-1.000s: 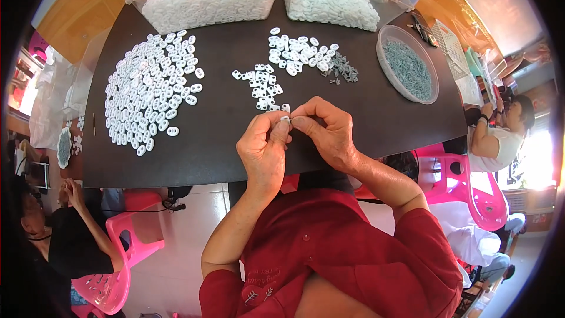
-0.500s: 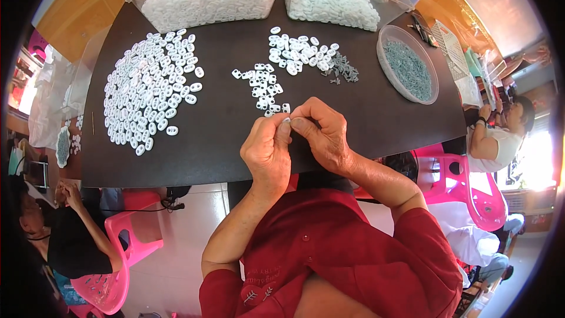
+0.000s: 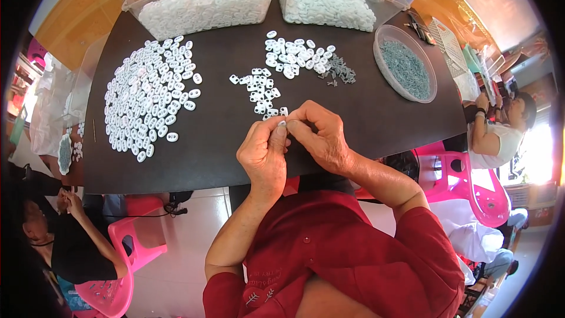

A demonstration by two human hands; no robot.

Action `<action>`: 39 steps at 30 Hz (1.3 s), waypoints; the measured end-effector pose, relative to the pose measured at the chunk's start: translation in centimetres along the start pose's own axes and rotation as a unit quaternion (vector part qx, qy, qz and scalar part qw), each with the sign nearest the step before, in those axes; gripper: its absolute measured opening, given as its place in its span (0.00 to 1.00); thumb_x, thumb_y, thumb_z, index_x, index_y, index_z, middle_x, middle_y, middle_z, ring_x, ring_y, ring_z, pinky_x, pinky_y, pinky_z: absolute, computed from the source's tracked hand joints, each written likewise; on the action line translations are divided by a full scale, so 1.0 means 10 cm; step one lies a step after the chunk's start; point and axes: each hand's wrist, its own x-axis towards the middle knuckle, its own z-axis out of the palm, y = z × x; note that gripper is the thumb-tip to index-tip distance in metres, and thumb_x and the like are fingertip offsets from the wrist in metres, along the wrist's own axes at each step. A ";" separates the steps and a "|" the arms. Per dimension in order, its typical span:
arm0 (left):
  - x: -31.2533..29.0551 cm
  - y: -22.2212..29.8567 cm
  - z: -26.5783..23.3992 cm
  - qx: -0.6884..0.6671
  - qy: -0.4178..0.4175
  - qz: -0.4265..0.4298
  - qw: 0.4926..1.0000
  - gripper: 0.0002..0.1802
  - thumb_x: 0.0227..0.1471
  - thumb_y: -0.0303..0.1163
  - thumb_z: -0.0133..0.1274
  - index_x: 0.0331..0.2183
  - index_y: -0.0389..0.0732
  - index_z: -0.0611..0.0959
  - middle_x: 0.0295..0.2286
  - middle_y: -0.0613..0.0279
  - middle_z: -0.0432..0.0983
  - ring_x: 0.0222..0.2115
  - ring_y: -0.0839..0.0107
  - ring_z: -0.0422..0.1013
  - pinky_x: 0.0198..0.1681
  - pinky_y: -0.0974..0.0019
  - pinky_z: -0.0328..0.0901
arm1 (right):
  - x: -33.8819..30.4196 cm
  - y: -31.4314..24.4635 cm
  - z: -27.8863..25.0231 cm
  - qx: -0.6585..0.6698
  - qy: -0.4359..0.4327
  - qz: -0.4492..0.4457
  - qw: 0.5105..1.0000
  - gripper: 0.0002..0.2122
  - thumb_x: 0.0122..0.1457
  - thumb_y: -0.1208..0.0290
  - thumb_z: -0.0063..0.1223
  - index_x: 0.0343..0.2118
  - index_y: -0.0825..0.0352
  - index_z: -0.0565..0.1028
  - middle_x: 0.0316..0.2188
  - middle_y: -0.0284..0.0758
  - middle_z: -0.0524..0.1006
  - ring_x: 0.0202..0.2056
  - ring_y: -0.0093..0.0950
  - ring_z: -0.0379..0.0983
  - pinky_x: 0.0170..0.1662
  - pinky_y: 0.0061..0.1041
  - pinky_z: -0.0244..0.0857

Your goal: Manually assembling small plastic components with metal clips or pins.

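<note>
Both hands meet above the near middle of the dark table (image 3: 235, 168). A small white plastic piece (image 3: 282, 123) shows between the thumb and bent forefinger of my left hand (image 3: 263, 152). Thumb and forefinger of my right hand (image 3: 322, 137) are pinched together right beside that piece; whatever sits between them is hidden. Just beyond the fingertips lies a loose cluster of small white pieces with dark holes (image 3: 259, 89). Farther off is a heap of white oval pieces (image 3: 297, 56), with small grey plastic parts (image 3: 340, 70) touching its right side.
A wide pile of white two-holed ovals (image 3: 141, 97) covers the table's left. Two clear bins (image 3: 203, 28) (image 3: 326, 22) of white pieces line the back. At right stands a round tub (image 3: 376, 62) of grey-green parts, near dark-handled tools (image 3: 419, 26). People sit on both sides.
The view has shifted slightly. My hands stay together at the same spot, with a little more of the white piece showing; the left thumb is straighter. The piles look the same.
</note>
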 end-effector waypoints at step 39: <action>0.03 0.06 -0.07 -0.093 0.000 -0.090 0.992 0.08 0.53 0.26 0.52 0.36 0.32 0.79 0.24 0.63 0.74 0.20 0.81 0.66 0.23 0.78 0.63 | 0.83 0.46 -0.24 -0.292 0.009 -0.306 0.906 0.04 0.49 0.78 0.51 0.20 0.69 0.69 0.18 0.35 0.67 0.25 0.34 0.65 0.28 0.33 0.60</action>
